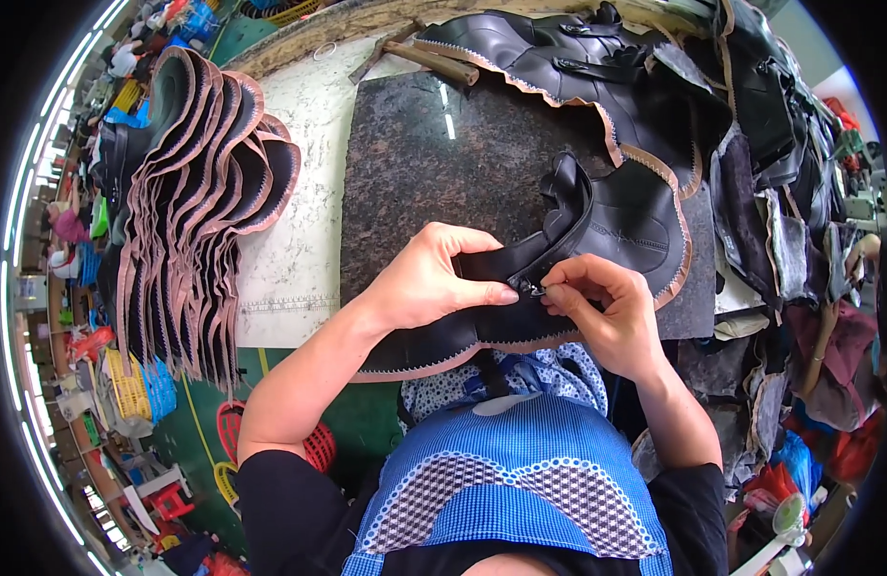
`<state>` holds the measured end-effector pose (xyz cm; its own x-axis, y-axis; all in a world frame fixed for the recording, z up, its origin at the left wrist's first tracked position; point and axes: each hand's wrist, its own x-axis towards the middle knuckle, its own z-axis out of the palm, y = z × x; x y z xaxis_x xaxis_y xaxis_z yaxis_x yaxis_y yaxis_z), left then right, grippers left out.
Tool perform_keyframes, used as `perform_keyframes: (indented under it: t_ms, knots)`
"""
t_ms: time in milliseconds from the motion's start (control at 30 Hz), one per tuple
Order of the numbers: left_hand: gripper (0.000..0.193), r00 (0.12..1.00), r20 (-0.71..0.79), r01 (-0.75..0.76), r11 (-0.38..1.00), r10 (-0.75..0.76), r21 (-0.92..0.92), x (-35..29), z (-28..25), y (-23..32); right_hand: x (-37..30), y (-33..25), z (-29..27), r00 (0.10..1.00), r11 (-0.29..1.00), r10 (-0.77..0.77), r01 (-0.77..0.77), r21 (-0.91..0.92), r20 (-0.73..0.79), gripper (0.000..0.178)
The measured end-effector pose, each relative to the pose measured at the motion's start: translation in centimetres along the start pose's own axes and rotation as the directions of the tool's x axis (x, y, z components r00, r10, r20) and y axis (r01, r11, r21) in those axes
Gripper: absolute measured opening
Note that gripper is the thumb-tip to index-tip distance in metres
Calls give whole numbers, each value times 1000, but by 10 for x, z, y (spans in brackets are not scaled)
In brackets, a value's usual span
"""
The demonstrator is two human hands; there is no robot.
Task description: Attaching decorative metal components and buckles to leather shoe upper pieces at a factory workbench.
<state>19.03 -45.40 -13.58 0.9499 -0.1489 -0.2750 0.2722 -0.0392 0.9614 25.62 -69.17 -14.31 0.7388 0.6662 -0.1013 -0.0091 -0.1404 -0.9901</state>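
A black leather boot upper (pixel 640 216) with a tan, zigzag-stitched edge lies near the slab's front edge. Across it runs a black strap (pixel 499 261), which my left hand (pixel 419 274) grips from the left, thumb in front and fingers behind. At the strap's lower end sits a small shiny metal buckle (pixel 531 289). My right hand (pixel 607 307) is closed beside it, thumb and forefinger pinched on the buckle's right side. Whatever lies between those two fingertips is mostly covered.
Under the work is a dark speckled slab (pixel 434 163) on a white table (pixel 295 278). Many similar uppers (pixel 199 192) stand stacked at the left. More black uppers (pixel 559 58) lie at the back, next to a wooden-handled tool (pixel 432 62). Grey-lined pieces (pixel 794 250) hang at the right.
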Motion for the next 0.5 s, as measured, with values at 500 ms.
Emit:
perform_keyframes:
  t_ms: [500]
  knots:
    - [31,984,-174,87,963,-43,256,-24,31,9,-16,8,14,993,998,-44,38,-59,-109,22]
